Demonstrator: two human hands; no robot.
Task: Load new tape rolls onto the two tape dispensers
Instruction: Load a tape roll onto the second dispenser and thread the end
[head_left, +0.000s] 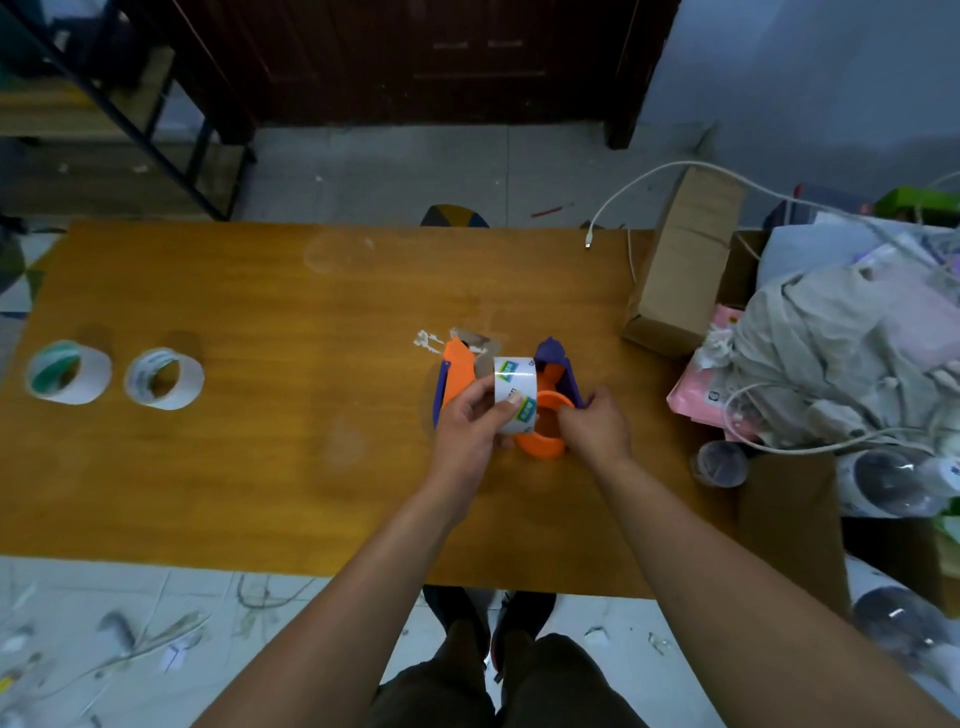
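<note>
left hand (470, 423) has a closed grip on a tape roll (514, 395) beside the orange hub (543, 423); right hand (597, 423) clasps that dispenser (563, 371). 2 spare rolls (163, 378) sit far left on the bench (260, 415).

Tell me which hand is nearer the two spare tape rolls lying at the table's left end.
Left. The left hand holds a tape roll mid-table, well right of the spare tape rolls. The right hand, on the dispenser, is farther right.
</note>
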